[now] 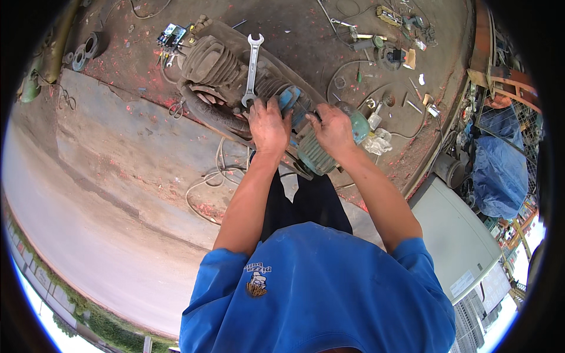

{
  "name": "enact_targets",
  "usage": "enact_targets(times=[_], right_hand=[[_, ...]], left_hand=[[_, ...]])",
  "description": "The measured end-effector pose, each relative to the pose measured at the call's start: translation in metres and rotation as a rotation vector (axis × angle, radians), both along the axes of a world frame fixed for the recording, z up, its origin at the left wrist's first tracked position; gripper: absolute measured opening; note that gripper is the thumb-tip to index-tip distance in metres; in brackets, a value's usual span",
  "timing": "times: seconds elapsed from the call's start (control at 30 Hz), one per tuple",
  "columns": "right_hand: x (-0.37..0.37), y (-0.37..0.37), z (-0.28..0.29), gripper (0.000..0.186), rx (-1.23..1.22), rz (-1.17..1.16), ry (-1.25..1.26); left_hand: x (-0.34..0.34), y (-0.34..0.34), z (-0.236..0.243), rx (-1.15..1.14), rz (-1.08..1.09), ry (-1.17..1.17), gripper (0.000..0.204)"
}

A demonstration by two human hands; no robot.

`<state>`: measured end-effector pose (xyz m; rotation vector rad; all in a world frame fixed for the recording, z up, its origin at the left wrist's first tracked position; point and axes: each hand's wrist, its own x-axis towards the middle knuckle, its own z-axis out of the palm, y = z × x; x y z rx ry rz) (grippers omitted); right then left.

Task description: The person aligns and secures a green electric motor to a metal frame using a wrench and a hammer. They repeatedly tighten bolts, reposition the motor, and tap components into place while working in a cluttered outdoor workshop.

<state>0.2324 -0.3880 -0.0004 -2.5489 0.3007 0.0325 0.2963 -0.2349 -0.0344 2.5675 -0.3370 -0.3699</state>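
A large open-ended wrench [253,62] lies lengthwise over a dirty finned compressor [207,62], its lower end at my left fingertips. My left hand [268,126] has curled fingers at the compressor, beside a blue part [288,98]; what they grip is hidden. Just right of this, my right hand [331,128] is closed at the top of a green finned motor [318,156], its thumb toward the blue part; what it holds is unclear. A corrugated hose [226,117] runs along the compressor's near side.
Cables [206,182] loop on the ground below the compressor. Scattered tools [376,41], small parts and a small case [172,34] surround it. Metal rings [79,59] lie at left. A blue tarp [500,170], grey cabinet [447,229] and metal clutter line the right edge.
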Motion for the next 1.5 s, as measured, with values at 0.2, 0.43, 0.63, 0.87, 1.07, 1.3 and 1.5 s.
enact_targets(times=[0.2,0.43,0.63,0.87,1.07,1.3,1.5], right_hand=[[0.015,-0.008,0.01,0.018,-0.273,0.345,-0.016],[0.018,-0.005,-0.003,0.019,-0.212,0.156,0.122],[0.018,0.006,-0.015,0.035,0.718,-0.726,0.453],[0.029,0.019,-0.013,0.03,1.101,-1.116,0.4],[0.014,0.008,-0.008,0.018,0.189,-0.348,0.429],[0.025,0.004,-0.012,0.017,-0.186,0.238,0.127],[0.009,0.009,-0.022,0.032,0.551,-0.563,0.359]], left_hand=[[0.009,0.003,0.002,-0.102,0.006,0.06,0.043],[-0.007,0.013,-0.025,-0.404,0.049,-0.215,0.034],[-0.042,0.033,-0.041,-0.575,0.023,-0.062,0.036],[-0.037,0.035,-0.048,-0.641,0.05,-0.051,0.037],[-0.032,0.036,-0.039,-0.62,0.014,-0.059,0.036],[-0.068,0.045,-0.043,-0.704,0.104,0.218,0.029],[-0.09,0.041,-0.071,-0.783,0.435,0.697,0.036]])
